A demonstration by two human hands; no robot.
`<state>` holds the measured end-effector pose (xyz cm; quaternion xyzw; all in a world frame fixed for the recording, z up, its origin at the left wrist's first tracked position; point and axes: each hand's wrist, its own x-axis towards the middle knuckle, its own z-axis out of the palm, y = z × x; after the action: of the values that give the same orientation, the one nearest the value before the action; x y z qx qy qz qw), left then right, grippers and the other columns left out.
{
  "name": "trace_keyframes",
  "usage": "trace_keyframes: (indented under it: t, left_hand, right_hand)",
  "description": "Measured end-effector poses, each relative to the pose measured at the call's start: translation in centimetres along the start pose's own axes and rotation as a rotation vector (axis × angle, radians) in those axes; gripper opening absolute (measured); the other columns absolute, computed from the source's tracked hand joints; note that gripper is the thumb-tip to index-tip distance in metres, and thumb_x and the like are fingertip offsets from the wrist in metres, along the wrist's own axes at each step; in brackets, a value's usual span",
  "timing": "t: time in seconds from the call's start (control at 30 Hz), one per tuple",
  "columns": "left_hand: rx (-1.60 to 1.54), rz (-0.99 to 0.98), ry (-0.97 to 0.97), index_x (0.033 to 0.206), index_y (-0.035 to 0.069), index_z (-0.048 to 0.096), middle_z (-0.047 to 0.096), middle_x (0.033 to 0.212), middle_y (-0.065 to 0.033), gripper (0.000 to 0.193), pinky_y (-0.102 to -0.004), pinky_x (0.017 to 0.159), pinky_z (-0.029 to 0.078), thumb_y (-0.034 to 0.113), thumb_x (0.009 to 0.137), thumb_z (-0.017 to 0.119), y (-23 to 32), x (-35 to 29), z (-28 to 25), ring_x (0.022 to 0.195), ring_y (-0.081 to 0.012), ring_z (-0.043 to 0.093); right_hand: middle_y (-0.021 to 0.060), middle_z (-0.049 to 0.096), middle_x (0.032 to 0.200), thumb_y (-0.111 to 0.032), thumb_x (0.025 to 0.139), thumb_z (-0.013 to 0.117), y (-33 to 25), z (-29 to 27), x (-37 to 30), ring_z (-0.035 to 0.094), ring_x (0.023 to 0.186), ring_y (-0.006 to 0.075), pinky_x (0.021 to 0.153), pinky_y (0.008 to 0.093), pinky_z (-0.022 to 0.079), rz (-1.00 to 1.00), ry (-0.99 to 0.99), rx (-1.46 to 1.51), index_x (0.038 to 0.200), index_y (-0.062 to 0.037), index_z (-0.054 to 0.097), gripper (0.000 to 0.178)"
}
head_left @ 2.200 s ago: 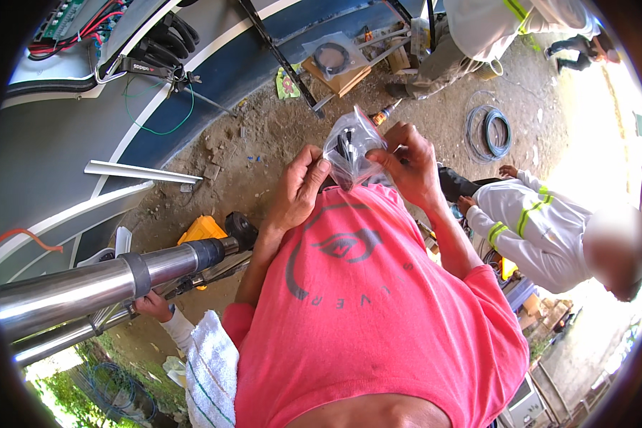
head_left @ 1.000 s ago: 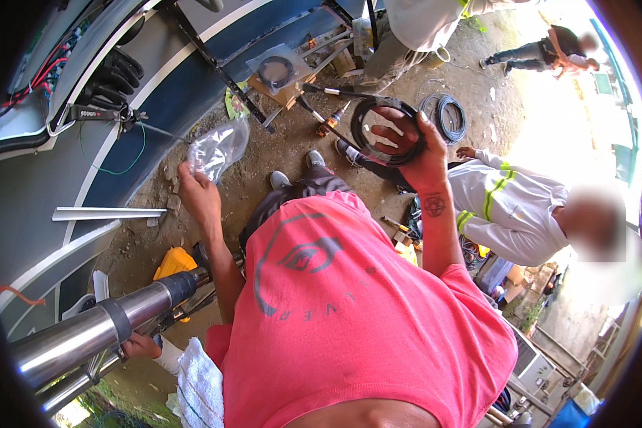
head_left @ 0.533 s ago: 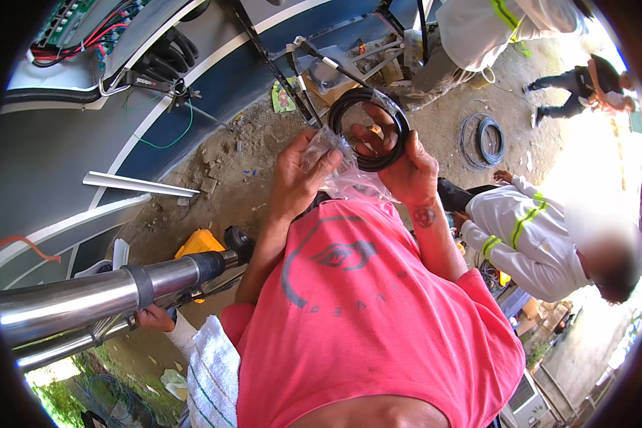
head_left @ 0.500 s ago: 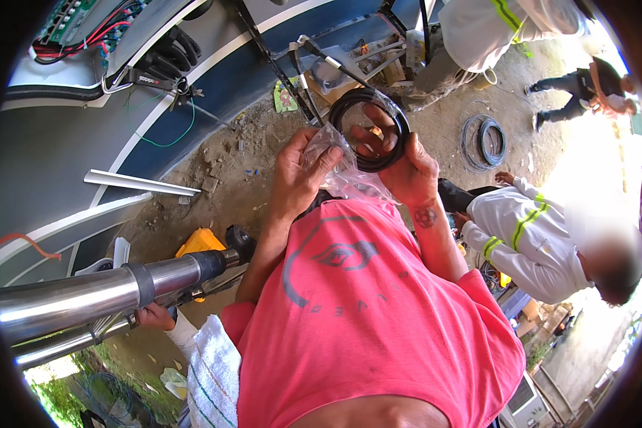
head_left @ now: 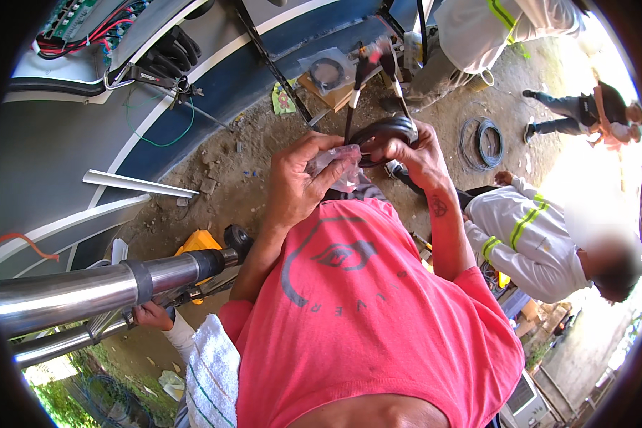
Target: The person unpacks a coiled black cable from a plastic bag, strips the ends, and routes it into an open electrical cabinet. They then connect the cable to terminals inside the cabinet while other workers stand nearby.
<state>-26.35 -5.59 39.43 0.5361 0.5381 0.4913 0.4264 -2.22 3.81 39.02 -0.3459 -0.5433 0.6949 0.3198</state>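
My left hand (head_left: 297,175) pinches a crumpled clear plastic bag (head_left: 344,165) between thumb and fingers, in front of my red shirt. Right beside it, my right hand (head_left: 422,158) is closed round a small coil of black cable (head_left: 379,134), tilted so that it shows nearly edge-on. Two cable ends with white sleeves (head_left: 354,98) and dark tips stick up from the coil, away from me; the tips are blurred. The bag touches the near side of the coil, and the right fingers are partly hidden behind the cable.
Steel poles (head_left: 71,289) stand at the left, with another person's hand (head_left: 153,315) on them. An open box with a circuit board (head_left: 68,25) is at the upper left. A larger cable coil (head_left: 488,143) lies on the dirt ground. Co-workers in white sleeves (head_left: 524,221) are at the right.
The coil has tipped from face-on to nearly edge-on, and its ends have swung up and right. The bag is now bunched smaller in my left hand and off the coil.
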Motion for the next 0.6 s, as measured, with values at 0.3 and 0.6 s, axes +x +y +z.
trace_keyframes:
  t: [0.3, 0.6]
  left_hand:
    - [0.171, -0.210, 0.081, 0.147, 0.006, 0.058, 0.069, 0.131, -0.0232, 0.046, -0.0428, 0.104, 0.054, 0.016, 0.104, 0.070, -7.0, -0.5, -4.4, 0.122, -0.0368, 0.069]
    - [0.048, -0.292, 0.068, 0.121, 0.002, 0.071, 0.076, 0.098, -0.0134, 0.024, -0.0366, 0.080, 0.054, 0.012, 0.106, 0.054, -11.4, -3.9, -5.0, 0.085, -0.0223, 0.069]
  right_hand:
    - [0.0037, 0.066, 0.078, -0.031, 0.111, 0.070, 3.3, 2.5, 0.8, 0.062, 0.067, 0.0114, 0.066, 0.0324, 0.059, 0.007, 0.295, 0.172, 0.102, 0.0007, 0.068, 0.033]
    - [0.0004, 0.067, 0.074, -0.031, 0.109, 0.073, 4.7, 4.0, 2.0, 0.066, 0.066, 0.0104, 0.066, 0.0300, 0.059, 0.048, 0.242, 0.112, 0.099, -0.0039, 0.072, 0.029]
